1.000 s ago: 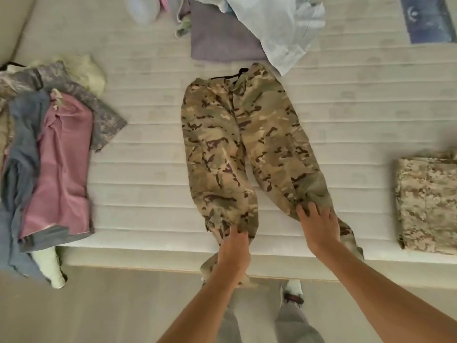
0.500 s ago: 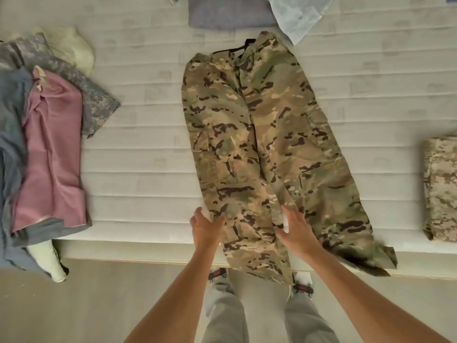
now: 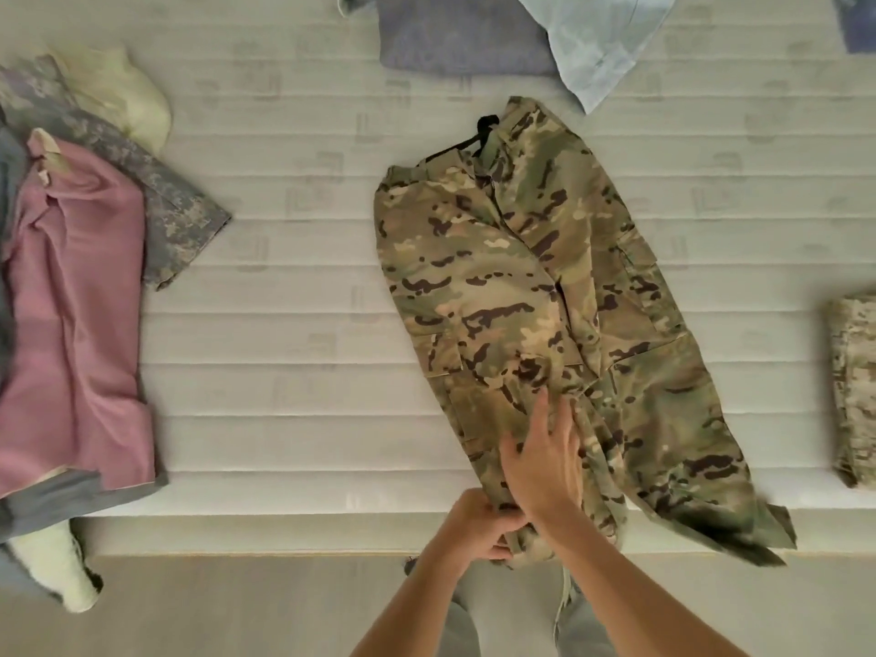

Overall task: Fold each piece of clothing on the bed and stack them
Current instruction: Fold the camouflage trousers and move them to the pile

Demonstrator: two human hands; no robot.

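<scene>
1. Head view, nearest the person: the left hand point(image 3: 479, 526) is curled round the hem of the near leg of the camouflage trousers point(image 3: 535, 296) at the edge of the bed point(image 3: 303, 296). Half a second ago it lay at the outer side of that leg, higher up.

2. The right hand point(image 3: 545, 462) lies flat on the same leg just above the left hand, fingers straight and spread, pressing the cloth down and grasping nothing. Half a second ago it rested between the two legs; it has since moved across onto the near leg.

3. The trousers lie lengthwise on the bed, waistband far, legs near. The right-side leg trails over the bed edge at lower right. A second ago both legs were bunched and short; they are now drawn out long and flatter.

4. Judgement: the smoothing appears finished and the first fold is beginning, probably with the hem lifted toward the waistband or one leg laid over the other. No fold is made yet.

5. Right edge, mid-distance: a folded camouflage garment point(image 3: 855, 391), likely the start of the stack.

6. Left side: a heap with a pink garment point(image 3: 76, 324) on top, not yet folded.

7. Far edge: a purple garment point(image 3: 455, 35) and a pale blue shirt point(image 3: 602, 40), also awaiting folding.
</scene>
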